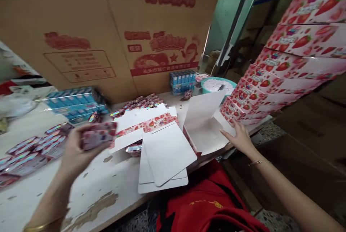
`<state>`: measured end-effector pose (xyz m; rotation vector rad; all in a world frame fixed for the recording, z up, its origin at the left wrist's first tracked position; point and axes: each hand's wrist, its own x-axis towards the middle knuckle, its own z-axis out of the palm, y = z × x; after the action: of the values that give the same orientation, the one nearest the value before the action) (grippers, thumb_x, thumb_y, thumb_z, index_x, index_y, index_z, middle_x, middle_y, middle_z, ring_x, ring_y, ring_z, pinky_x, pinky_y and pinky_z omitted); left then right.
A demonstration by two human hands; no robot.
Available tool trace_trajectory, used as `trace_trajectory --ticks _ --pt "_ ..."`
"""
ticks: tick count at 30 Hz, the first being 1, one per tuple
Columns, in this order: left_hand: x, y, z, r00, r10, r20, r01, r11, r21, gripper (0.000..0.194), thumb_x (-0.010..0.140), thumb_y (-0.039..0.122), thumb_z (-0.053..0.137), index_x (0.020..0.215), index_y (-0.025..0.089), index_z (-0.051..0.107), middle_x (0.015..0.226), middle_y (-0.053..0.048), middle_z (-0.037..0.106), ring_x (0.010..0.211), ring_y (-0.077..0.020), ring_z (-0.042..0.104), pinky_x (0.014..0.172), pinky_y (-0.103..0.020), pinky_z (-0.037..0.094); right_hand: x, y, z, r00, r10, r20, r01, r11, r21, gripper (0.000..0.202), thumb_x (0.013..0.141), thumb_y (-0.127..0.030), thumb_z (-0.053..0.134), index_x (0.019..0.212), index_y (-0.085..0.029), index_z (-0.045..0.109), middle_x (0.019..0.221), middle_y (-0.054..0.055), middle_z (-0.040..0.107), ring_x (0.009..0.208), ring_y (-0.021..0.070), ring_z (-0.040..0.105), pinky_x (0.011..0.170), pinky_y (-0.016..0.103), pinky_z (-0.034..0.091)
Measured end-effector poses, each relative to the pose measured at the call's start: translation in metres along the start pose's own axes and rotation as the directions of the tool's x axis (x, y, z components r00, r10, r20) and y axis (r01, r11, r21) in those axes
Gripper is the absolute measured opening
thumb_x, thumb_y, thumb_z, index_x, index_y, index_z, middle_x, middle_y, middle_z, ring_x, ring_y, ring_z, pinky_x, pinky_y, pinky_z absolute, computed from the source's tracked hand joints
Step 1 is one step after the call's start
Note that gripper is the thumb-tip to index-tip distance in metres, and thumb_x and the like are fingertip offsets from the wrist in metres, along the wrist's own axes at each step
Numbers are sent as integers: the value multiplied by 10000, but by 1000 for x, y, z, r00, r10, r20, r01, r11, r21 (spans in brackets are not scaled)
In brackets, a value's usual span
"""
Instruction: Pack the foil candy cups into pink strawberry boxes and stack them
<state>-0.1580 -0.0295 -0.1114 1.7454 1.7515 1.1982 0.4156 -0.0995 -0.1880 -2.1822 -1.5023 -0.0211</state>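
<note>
And here are the packs (98, 137) — small, pink and dark red, blurred, held up over the white table (123, 176) in the left hand (78, 149)! Over to the box (207, 132) — wide open, plain white inside, red showing at its lower edge, lid standing up, sitting near the table's front edge.

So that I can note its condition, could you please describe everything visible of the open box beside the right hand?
The open box looks like thin cardboard, plain white inside with reddish edging at its near left corner. Its white lid stands raised at the back, and nothing shows inside. It sits near the edge of the table, between loose white cards and stacked strawberry-print boxes. The right hand is spread at its right side.
</note>
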Motion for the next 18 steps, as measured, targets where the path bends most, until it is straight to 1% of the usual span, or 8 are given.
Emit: trace_trajectory --ticks 2,5,7,9,11,14,17,18 --pt "-10 80 60 937 188 294 -125 968 -220 713 584 492 840 1159 273 481 1113 -33 667 941 -237 669 789 -401 572 16 13 5 973 108 202 -123 990 66 922 757 -675 581 1424 -52 447 1404 260 517 1315 401 485 1088 522 400" --pt "-22 167 167 767 344 542 -248 938 -244 732 568 511 854 1151 235 509 1126 -74 646 964 -248 651 810 -390 554 30 22 17 891 105 442 -204 962 183 877 759 -595 593 1441 -61 454 1293 224 624 1190 356 612 1022 456 484" --pt "-24 197 237 677 371 636 -363 920 -149 741 543 536 863 1121 205 538 1126 -107 631 1017 -291 628 849 -422 536 31 23 25 874 -18 486 -140 948 287 759 795 -491 543 1439 -95 471 1308 188 634 1204 323 616 1044 435 476" --pt "-24 208 297 642 361 676 -471 882 -24 772 522 510 881 1127 170 543 1149 -150 614 1090 -343 591 892 -456 513 28 23 33 872 -142 469 -54 923 381 662 826 -380 450 1429 -109 482 1364 165 606 1263 291 580 1096 435 433" --pt "-23 210 342 627 350 695 -557 826 87 769 536 469 885 1145 154 538 1180 -178 597 1122 -366 566 896 -475 502 23 23 39 881 -182 436 -18 909 417 632 841 -332 383 1425 -111 481 1367 156 608 1277 278 573 1115 455 413" --pt "-21 210 379 571 388 723 -669 731 135 657 618 436 846 1145 181 548 1204 -169 591 1109 -345 570 868 -465 502 18 27 44 913 -106 395 -59 922 383 648 849 -356 370 1441 -106 458 1282 165 663 1219 290 619 1071 472 461" --pt "-5 208 378 460 547 700 -735 677 -47 368 748 444 745 990 205 604 1098 -121 639 1019 -280 607 825 -401 504 14 37 40 930 -16 368 -126 925 358 703 847 -384 337 1450 -35 436 1241 208 673 1185 299 643 1039 443 493" --pt "6 206 372 456 612 646 -723 678 -133 253 810 427 683 916 209 608 1018 -99 652 951 -243 620 795 -370 504 13 41 38 932 18 362 -153 925 349 726 844 -400 325 1442 -3 438 1239 228 668 1176 305 648 1033 435 500"
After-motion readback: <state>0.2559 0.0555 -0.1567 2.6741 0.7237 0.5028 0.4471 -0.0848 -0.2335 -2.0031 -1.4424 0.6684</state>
